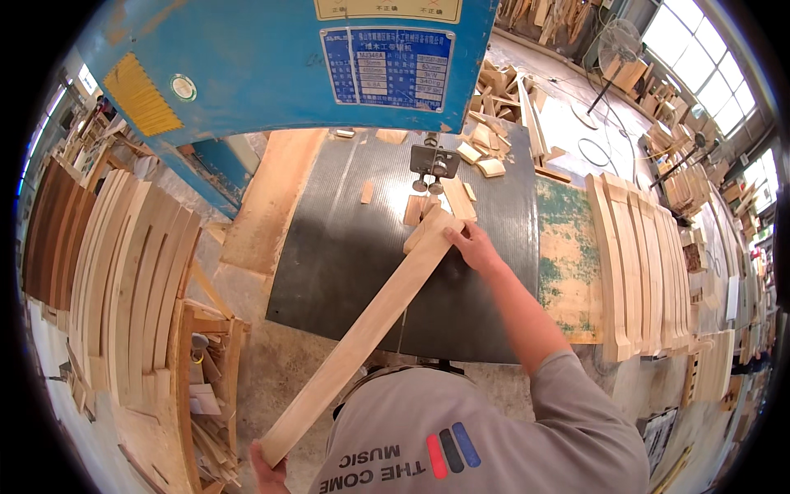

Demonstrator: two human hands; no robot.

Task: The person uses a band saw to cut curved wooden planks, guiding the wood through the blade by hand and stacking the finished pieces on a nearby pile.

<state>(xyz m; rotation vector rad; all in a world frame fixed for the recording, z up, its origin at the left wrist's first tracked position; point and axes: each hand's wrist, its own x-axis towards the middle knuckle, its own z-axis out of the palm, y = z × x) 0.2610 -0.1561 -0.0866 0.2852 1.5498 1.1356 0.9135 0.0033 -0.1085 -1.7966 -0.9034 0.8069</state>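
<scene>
A long pale wooden board (362,329) slants across the view, its far end by the blade guide (434,163) of a blue band saw (263,74). My right hand (473,245) grips the board near that far end, thumb on the top face. Down at the lower left, my left hand (270,468) is closed around the near end, partly cut off by the picture's edge. The board's far part lies over the dark ribbed saw table (329,272), and its near part reaches past the table's front edge. Small wooden offcuts (415,208) lie around the far end; the blade itself is hard to make out.
Curved wooden pieces (136,280) stand stacked on a wooden stand at the left. More shaped pieces (642,272) are lined up at the right beside a green-stained board (568,255). Offcuts (490,148) lie at the table's back right corner. A standing fan (617,49) is farther off.
</scene>
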